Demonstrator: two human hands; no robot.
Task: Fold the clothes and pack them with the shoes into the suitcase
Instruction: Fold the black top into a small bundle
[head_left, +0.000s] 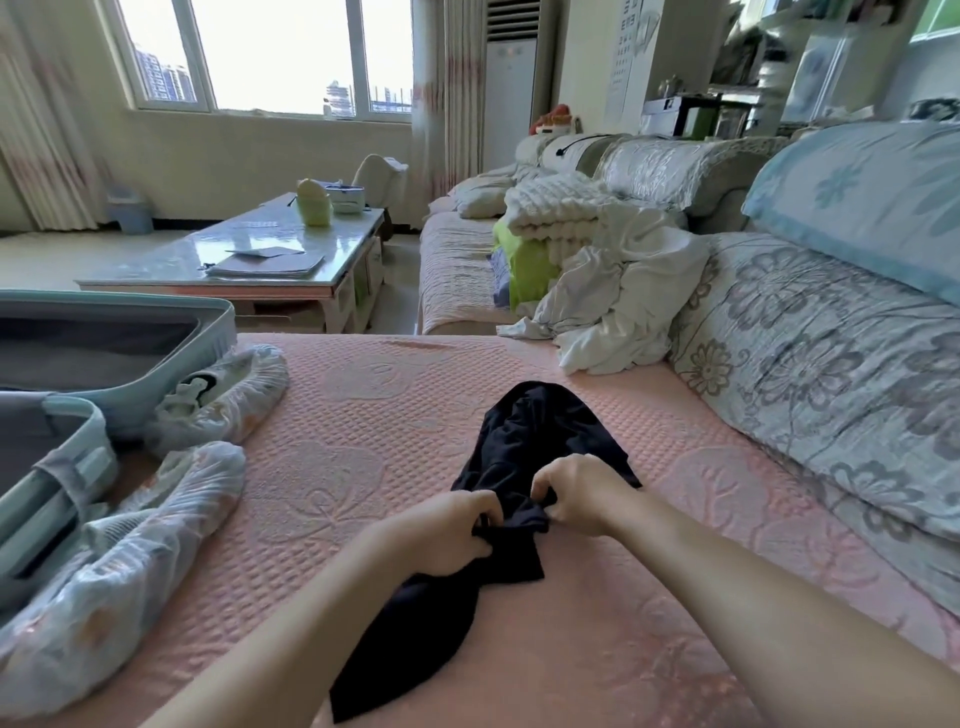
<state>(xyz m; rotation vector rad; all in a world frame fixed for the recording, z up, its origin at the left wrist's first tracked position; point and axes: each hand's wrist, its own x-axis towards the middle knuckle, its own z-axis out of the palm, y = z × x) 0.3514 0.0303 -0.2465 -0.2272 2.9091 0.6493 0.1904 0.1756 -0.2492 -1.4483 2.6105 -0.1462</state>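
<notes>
Currently the black garment (524, 431) lies bunched on the pink quilted cover (363, 415). Left grip (447, 535) and right grip (576, 499) both pinch it mid-length. Risk: the bunched cloth (looks slippery) folds crooked or slips free. Count: one black garment, one white clothes heap (623, 301), one open suitcase (218, 332), at least two plastic-bagged shoes (228, 395).
</notes>
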